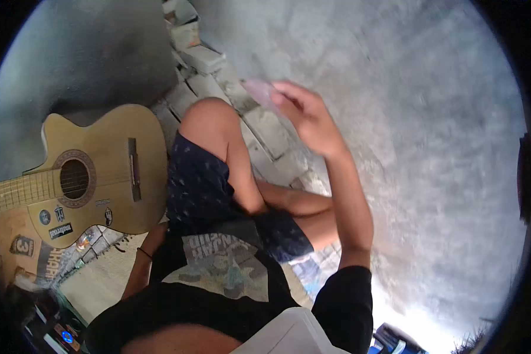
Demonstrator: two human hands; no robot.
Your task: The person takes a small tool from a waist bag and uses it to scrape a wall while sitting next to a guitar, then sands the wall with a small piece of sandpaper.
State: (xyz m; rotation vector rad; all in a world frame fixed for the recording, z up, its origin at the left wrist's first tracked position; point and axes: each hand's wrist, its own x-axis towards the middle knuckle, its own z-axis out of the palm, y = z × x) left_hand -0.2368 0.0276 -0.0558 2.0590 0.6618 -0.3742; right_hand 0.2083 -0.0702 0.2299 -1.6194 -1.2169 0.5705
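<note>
My right hand [310, 118] is raised in front of the wall, above my crossed legs. Its fingers are closed on a thin, pale pink, see-through piece [258, 91], blurred by motion, whose exact kind I cannot make out. My left forearm [138, 268], with a dark band at the wrist, reaches forward beside my body. The left hand itself is hidden at the guitar's edge and my thigh. Nearest to it lies an acoustic guitar [112, 171], tan with a round sound hole and several stickers, its neck pointing left.
A grey plastered wall [430, 147] rises on the right. Grey blocks [265, 130] line its foot. Printed cardboard [17, 236] lies under the guitar neck. A white, box-like object [295, 333] stands close at the bottom. A dark device with a blue light [67, 337] sits lower left.
</note>
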